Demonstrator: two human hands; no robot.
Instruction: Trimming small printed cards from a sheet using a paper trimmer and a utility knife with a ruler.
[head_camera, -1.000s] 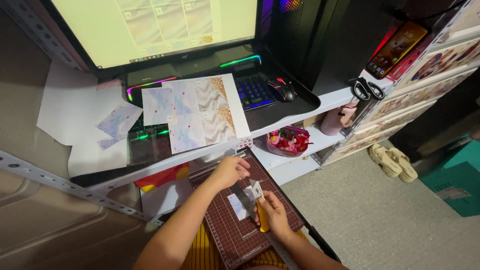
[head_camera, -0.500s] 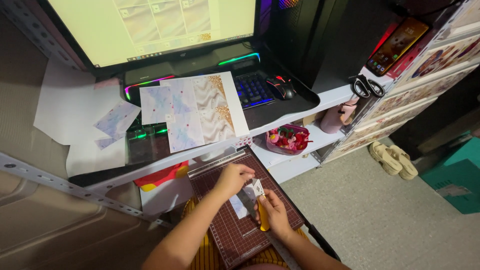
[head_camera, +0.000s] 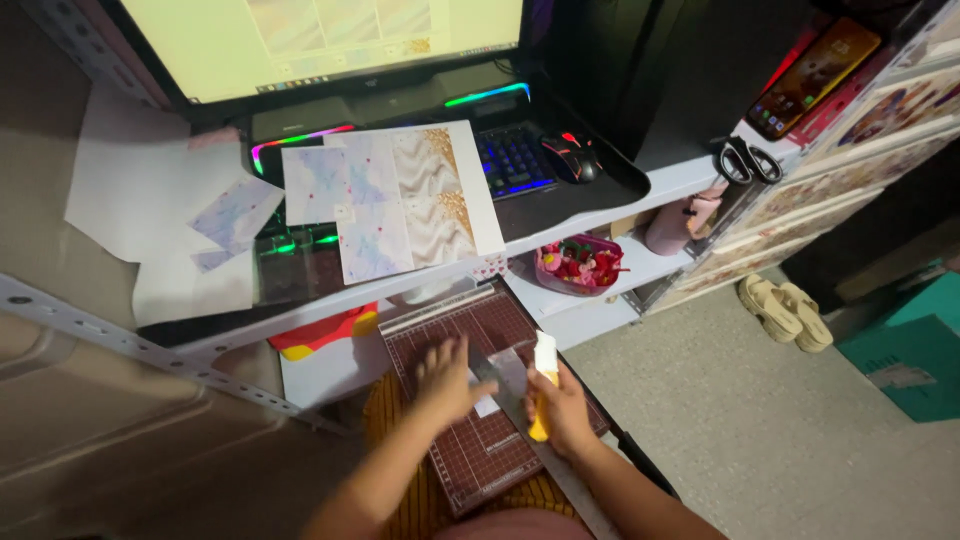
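I am mid-cut: my left hand (head_camera: 447, 378) lies open, pressing paper (head_camera: 487, 400) onto the cutting board (head_camera: 480, 440), my right hand's (head_camera: 562, 408) grip closed on the yellow-handled cutter arm (head_camera: 541, 400), which I judge needs a steady pull down next.

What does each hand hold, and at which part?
Right hand grips the cutter's yellow handle at its lower end. Left hand lies flat on paper, holding nothing.

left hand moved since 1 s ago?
Yes. The left hand has slid from the cutting board's top rail down toward the person, flat by the paper piece.
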